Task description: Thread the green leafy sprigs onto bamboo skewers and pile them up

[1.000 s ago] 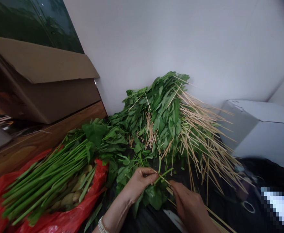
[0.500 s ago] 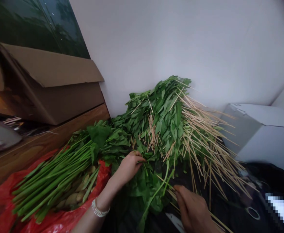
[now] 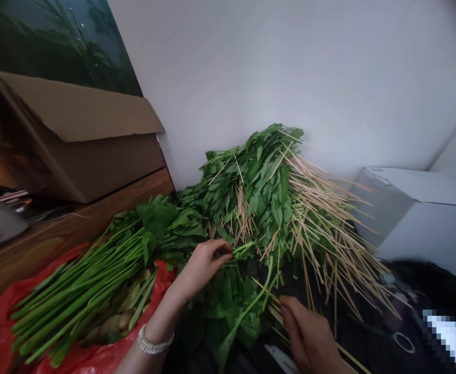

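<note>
My left hand [image 3: 208, 262], with a beaded bracelet [image 3: 153, 340] at its wrist, pinches a short green stem [image 3: 245, 249] by thumb and fingertips. At the lower right my right hand [image 3: 309, 330] is closed on a thin bamboo skewer [image 3: 266, 288], whose tip points up and left. A long green stem [image 3: 253, 301] crosses close to that tip; whether it is threaded on the skewer I cannot tell. Loose dark leaves [image 3: 228, 306] lie between and below the hands. Behind them is a heap of leafy greens [image 3: 259, 171], with many skewers [image 3: 329, 223] sticking out to the right.
Long-stemmed greens [image 3: 88, 280] rest on a red plastic bag [image 3: 56, 358] at the left. An open cardboard box [image 3: 107, 166] stands on a wooden surface [image 3: 134, 192]. A white box [image 3: 418, 218] is at the right, by the wall [image 3: 290, 67].
My left hand has turned slightly, and the short green stem in its fingertips now points right and up. The right hand stays nearly in place. The whole view has shifted a little.
</note>
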Action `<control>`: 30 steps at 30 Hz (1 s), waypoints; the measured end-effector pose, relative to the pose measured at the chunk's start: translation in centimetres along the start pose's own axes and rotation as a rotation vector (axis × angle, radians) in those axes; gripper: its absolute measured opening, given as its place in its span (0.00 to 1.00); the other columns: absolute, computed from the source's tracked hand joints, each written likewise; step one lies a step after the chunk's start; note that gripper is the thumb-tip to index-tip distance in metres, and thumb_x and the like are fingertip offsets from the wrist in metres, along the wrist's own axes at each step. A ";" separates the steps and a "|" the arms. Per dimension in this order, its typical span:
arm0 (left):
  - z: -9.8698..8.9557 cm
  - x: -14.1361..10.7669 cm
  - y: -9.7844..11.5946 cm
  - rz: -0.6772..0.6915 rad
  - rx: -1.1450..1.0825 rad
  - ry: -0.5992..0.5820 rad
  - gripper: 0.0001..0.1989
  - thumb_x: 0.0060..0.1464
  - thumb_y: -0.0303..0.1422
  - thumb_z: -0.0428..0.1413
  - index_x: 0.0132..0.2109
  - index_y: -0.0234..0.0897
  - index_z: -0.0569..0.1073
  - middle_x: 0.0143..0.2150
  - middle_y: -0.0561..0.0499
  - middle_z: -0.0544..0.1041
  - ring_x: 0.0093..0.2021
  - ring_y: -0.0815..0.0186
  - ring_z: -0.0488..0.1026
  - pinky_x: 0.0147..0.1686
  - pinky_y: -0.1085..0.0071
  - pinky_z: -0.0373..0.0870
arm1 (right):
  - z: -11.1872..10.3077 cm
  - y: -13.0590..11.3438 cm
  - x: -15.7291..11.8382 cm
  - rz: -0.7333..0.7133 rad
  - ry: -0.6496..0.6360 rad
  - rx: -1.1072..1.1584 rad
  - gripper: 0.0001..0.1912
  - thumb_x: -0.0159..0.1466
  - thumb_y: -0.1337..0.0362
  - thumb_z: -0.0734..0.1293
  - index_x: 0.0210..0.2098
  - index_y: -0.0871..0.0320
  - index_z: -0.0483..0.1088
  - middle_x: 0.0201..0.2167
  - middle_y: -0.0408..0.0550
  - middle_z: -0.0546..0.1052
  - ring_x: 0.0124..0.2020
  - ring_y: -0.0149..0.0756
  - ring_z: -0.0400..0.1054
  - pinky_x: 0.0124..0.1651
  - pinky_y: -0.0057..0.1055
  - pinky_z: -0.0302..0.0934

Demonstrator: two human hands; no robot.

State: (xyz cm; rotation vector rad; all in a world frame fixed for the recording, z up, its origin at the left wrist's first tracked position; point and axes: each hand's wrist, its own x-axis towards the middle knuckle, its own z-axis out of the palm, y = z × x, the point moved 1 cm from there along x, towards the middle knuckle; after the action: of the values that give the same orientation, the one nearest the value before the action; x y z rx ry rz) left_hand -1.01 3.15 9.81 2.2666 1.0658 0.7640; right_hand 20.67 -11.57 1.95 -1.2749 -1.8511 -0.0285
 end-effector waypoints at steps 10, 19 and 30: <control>6.4 -2.8 0.4 -0.431 -1.045 -0.092 0.14 0.41 0.35 0.68 0.35 0.32 0.77 0.29 0.52 0.76 0.28 0.73 0.69 0.29 0.78 0.62 | 0.5 0.4 0.3 0.045 0.008 -0.104 0.12 0.69 0.68 0.52 0.45 0.55 0.65 0.32 0.44 0.79 0.30 0.33 0.77 0.31 0.24 0.68; 7.5 -2.9 0.4 -0.458 -1.210 -0.010 0.15 0.45 0.38 0.66 0.30 0.33 0.71 0.26 0.55 0.72 0.26 0.75 0.68 0.28 0.79 0.61 | 0.9 0.6 0.1 0.036 -0.022 -0.149 0.14 0.69 0.69 0.52 0.45 0.57 0.67 0.34 0.48 0.80 0.31 0.34 0.77 0.34 0.25 0.70; 7.1 -2.7 0.7 -0.582 -1.332 0.099 0.15 0.39 0.30 0.68 0.37 0.32 0.79 0.29 0.52 0.75 0.25 0.75 0.67 0.25 0.78 0.61 | 0.6 0.2 0.2 0.041 -0.045 -0.114 0.13 0.69 0.68 0.52 0.45 0.56 0.66 0.32 0.46 0.80 0.30 0.34 0.77 0.30 0.26 0.69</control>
State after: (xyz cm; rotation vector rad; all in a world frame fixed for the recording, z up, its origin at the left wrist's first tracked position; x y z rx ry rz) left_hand 2.70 -0.94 4.46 0.7609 0.7751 0.9115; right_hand 20.45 -11.03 1.68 -1.4023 -1.8833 -0.0848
